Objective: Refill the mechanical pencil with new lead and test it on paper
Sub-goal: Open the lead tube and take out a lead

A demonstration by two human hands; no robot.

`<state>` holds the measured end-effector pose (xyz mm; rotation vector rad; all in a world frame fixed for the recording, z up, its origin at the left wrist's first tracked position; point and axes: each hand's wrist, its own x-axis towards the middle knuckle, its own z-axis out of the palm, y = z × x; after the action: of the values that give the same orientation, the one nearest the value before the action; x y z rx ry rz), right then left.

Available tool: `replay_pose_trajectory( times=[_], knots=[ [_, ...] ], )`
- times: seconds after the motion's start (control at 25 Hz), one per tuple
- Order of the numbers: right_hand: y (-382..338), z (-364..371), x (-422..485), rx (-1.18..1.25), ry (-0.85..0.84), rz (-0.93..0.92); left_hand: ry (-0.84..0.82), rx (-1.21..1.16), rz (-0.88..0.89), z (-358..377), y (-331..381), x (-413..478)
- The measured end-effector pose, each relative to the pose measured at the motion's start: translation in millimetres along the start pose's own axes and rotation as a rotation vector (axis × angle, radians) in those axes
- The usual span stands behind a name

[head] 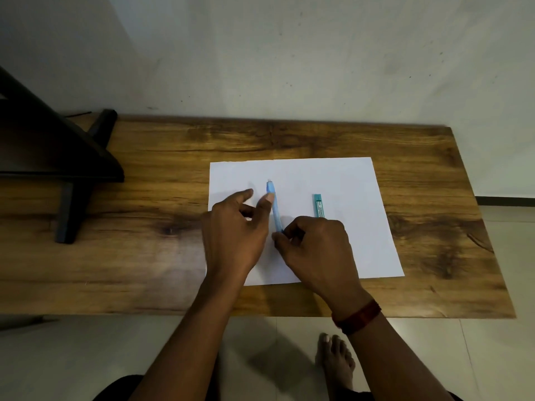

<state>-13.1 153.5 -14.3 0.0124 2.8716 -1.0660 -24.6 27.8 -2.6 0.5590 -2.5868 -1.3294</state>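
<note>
Pencil [274, 208]: light blue, over the paper between the two hands; its far end reaches just beyond the left thumb.
Right hand [315, 247]: fingers curled round the pencil's near end, pinching it.
Left hand [231, 230]: fingers loosely spread; thumb tip touches the barrel, forefinger apart from it.
Lead case [318, 206]: teal, flat on the paper, just beyond the right hand.
Paper [347, 180]: white sheet under both hands.
Bench [144, 256]: wood-grain top carrying the paper.
Wristband [357, 316]: red, on the right wrist.
</note>
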Motion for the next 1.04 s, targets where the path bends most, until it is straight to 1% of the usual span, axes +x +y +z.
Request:
replay_pose_trajectory(
  times=[0.08,0.12,0.2,0.28,0.36,0.52,0.56,0.64,0.76,0.96,1.04],
  knots=[
    [-2.5,2.2,0.0,-0.033,0.001,0.031,0.152,0.032,-0.001,-6.7,-3.1,5.5],
    [-3.8,3.5,-0.5,-0.050,0.000,0.037,0.192,0.006,-0.043,-9.5,-5.4,8.7],
    [-7.0,6.1,-1.7,-0.079,0.009,0.028,0.216,-0.046,-0.143,-13.0,-11.0,13.9],
    [-10.6,7.2,-2.9,-0.106,0.024,0.022,0.198,-0.049,-0.177,-14.0,-15.6,15.1],
    [-10.9,3.9,-1.7,-0.101,0.071,0.038,0.159,-0.053,-0.167,-13.5,-16.1,14.4],
    [1.1,-15.1,3.9,-0.144,0.290,0.120,0.027,-0.041,-0.093,-6.9,-11.1,9.4],
    [4.8,-19.6,4.2,-0.153,0.316,0.151,0.008,-0.030,-0.070,-4.7,-9.4,7.6],
    [11.0,-23.4,3.8,-0.171,0.305,0.200,0.000,-0.014,-0.045,0.2,-6.2,4.8],
    [16.4,-21.4,2.4,-0.166,0.272,0.213,0.008,-0.001,-0.039,7.3,-1.8,1.9],
    [19.2,-28.4,7.2,-0.128,0.295,0.154,0.002,-0.013,0.012,10.7,2.0,-3.3],
    [21.1,-33.1,11.3,-0.036,0.276,0.128,0.019,-0.026,0.018,10.7,1.7,-3.1]
  ],
)
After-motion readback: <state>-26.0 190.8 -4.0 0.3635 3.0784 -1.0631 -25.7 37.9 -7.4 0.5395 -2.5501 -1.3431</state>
